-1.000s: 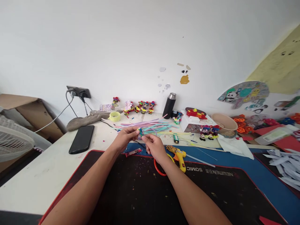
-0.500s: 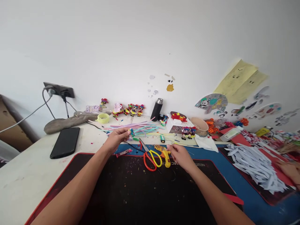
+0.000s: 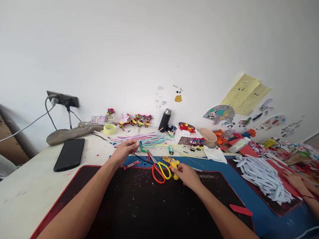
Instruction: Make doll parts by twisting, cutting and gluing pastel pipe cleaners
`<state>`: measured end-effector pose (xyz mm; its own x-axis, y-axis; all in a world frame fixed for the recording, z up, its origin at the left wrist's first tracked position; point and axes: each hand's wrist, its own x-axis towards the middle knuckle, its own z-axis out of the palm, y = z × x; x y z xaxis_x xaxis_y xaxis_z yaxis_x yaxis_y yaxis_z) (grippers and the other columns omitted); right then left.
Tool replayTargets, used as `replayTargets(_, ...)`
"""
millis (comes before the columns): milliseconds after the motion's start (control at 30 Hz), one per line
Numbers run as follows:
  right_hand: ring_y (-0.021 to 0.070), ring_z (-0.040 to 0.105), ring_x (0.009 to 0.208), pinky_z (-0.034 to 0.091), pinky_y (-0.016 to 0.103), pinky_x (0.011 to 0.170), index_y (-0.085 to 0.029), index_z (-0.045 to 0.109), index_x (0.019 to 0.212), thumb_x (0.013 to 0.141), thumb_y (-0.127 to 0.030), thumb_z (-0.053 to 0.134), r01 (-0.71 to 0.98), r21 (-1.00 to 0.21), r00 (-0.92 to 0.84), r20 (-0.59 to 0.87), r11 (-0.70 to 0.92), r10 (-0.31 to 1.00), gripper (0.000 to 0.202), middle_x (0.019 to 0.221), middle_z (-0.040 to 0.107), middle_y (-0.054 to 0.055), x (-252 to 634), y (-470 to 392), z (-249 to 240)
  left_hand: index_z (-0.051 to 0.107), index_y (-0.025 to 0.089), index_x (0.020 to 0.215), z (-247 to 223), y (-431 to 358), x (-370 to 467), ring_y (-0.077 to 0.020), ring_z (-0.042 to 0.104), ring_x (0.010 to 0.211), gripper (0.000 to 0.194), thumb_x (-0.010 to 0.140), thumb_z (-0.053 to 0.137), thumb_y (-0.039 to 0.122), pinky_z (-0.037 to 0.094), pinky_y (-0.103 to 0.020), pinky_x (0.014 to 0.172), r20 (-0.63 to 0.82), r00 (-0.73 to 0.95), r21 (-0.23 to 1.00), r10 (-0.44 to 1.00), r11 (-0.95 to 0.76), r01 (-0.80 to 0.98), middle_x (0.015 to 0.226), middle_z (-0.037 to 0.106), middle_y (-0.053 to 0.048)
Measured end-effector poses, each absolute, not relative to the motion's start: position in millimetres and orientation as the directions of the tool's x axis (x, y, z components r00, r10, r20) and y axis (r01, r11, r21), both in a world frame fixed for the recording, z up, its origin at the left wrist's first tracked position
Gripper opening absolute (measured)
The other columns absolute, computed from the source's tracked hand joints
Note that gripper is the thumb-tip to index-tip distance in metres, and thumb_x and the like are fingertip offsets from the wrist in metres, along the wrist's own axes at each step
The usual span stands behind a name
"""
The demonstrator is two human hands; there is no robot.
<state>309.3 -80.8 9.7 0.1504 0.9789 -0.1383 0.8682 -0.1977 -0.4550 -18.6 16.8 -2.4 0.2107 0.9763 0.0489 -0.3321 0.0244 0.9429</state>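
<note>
Free room is left over the black desk mat (image 3: 139, 207), between the forearms (image 3: 92, 191). The gap between left hand (image 3: 126, 150) and right hand (image 3: 186, 174) is obstructed by scissors (image 3: 156, 162), with a hot-glue gun (image 3: 175, 164) beside them. Beyond, low passage is blocked by pipe cleaners (image 3: 153, 140) and a thermos (image 3: 164, 120).
</note>
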Motion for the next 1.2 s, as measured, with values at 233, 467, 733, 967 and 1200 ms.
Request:
replayTargets(233,0.0109,0.049,0.036,0.031,0.023,0.041,-0.021,0.053,0.074,0.087,-0.054,0.064,0.626,-0.719,0.197,-0.229,-0.302,0.953,0.037,0.053,0.053,-0.005,314,-80,-2,0.072,0.017,0.082,-2,16,-18,-0.0126,0.051,0.06,0.042,0.065,0.091,0.05,0.037,-0.025,0.059,0.044,0.223,0.945,0.974,0.032,-0.325,0.067,0.061,0.0)
replayTargets(467,0.0096,0.05,0.036,0.027,0.018,0.033,-0.02,0.054,0.083,0.084,-0.057,0.069,0.08,-0.942,0.151,-0.312,-0.326,0.938,0.039,0.053,0.052,-0.006,303,-84,0,0.072,0.017,0.081,-1,15,-17,-0.0131,0.051,0.059,0.042,0.064,0.09,0.051,0.037,-0.026,0.058,0.052,0.222,0.952,0.974,0.018,-0.304,0.067,0.061,0.0)
replayTargets(733,0.0042,0.04,0.036,0.025,0.015,0.033,-0.018,0.061,0.094,0.081,-0.041,0.075,-0.461,-0.816,-0.048,-0.37,-0.35,0.928,0.03,0.062,0.057,-0.004,283,-82,5,0.071,0.017,0.079,1,14,-16,-0.0125,0.05,0.059,0.044,0.062,0.092,0.051,0.037,-0.025,0.057,0.03,0.226,0.95,0.974,0.043,-0.311,0.066,0.061,0.0)
replayTargets(967,0.0062,0.035,0.036,0.025,0.021,0.035,-0.019,0.062,0.087,0.082,-0.06,0.073,-0.459,-0.843,-0.262,-0.173,-0.281,0.949,0.043,0.059,0.05,-0.006,249,-67,19,0.073,0.017,0.081,4,11,-15,-0.0134,0.051,0.059,0.043,0.06,0.093,0.049,0.036,-0.025,0.056,0.02,0.215,0.943,0.976,0.053,-0.328,0.065,0.061,-0.001)
replayTargets(1200,0.0062,0.038,0.039,0.025,0.021,0.038,-0.017,0.064,0.092,0.084,-0.053,0.074,-0.52,-0.769,-0.42,-0.148,-0.371,0.895,0.038,0.063,0.055,-0.004,201,-31,17,0.073,0.016,0.079,0,15,-17,-0.0115,0.049,0.058,0.038,0.064,0.093,0.045,0.034,-0.025,0.056,0.005,0.151,0.921,0.989,0.054,-0.386,0.063,0.059,0.001)
